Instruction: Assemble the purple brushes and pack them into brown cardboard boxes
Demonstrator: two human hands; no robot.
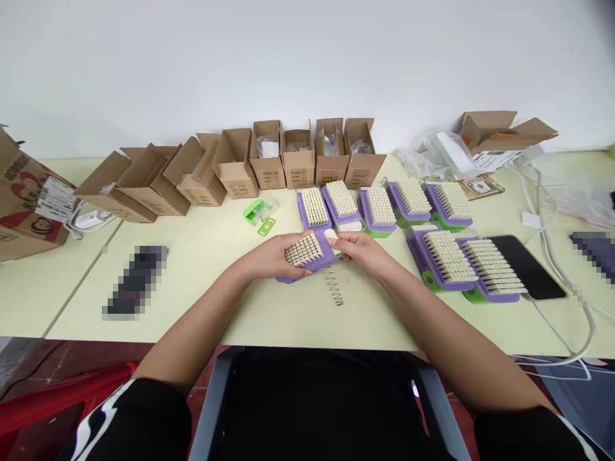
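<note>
My left hand is wrapped round a purple case whose face carries rows of small pale pegs. At its right end, my right hand is closed on the case beside a white end piece. A thin coil spring hangs down or lies just below the case; whether it is attached, I cannot tell. Close behind stand more purple cases with cream pegs, some with green bases. Left of them are a green and clear plastic part and a small green plate.
Several open cardboard boxes line the back along the wall. Two more pegged cases lie at right, near a dark flat device. White cables run down the right side. A large printed carton stands far left.
</note>
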